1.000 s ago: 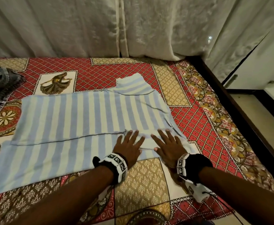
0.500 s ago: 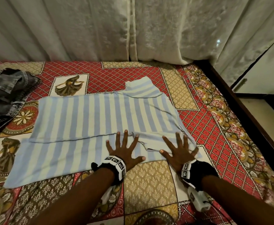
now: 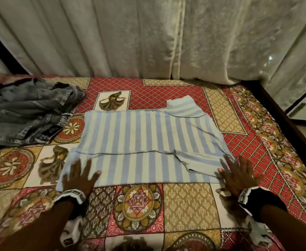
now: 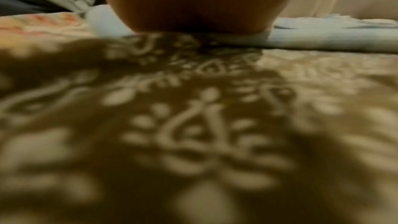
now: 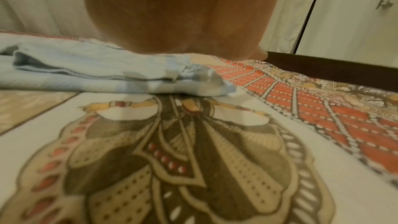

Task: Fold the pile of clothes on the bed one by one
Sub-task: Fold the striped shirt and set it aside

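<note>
On the bed: a blue-and-white striped shirt is lying flat on the patterned bedspread, partly folded, with one sleeve sticking out past its far edge.
Left hand: it is lying palm down on the near left corner of the shirt, fingers straight and spread apart, gripping nothing; the head view is blurring it.
Right hand: it is lying palm down at the near right corner of the shirt, fingers straight and fanned apart, half on the cloth and half on the bedspread, gripping nothing.
Wrist views: both are showing only the heel of each palm pressing on the shirt's edge; fingers are hidden there.
Jeans: a crumpled grey pair is lying at the far left of the bed, just beside the shirt's far left corner, apart from both hands.
Curtain: a pale one is hanging along the far side of the bed, its hem resting on the bedspread.
Bed frame: a dark wooden edge is running along the right side.
Cupboard door: a white one is standing beyond the frame.
</note>
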